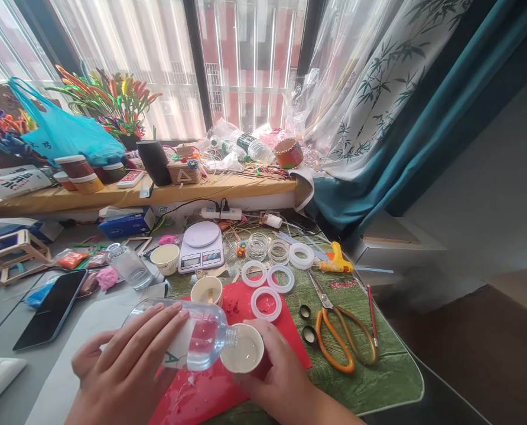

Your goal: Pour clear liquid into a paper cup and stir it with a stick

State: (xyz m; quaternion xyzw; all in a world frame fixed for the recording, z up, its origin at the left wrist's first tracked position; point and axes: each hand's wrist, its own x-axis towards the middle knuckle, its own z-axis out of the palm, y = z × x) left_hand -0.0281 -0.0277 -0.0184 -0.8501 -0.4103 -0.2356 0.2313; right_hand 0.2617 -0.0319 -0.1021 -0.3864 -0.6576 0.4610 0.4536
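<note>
Clear bottle (205, 336) lies in the left hand (128, 354), palm down with fingers wrapped over its body, tipped near-horizontal above the red sheet (192, 395), mouth at the 9 o'clock rim of the paper cup (248, 349). Bottle judged smooth, possibly slippery, fairly light, best gripped mid-body; cup probably thin, crushable, suiting a gentle side hold. Right hand (281, 369) is part-closed around the cup's 3 o'clock side; beyond, translucent ring (253, 304) at 1 o'clock, scissors (327, 302) between 2 and 3.
</note>
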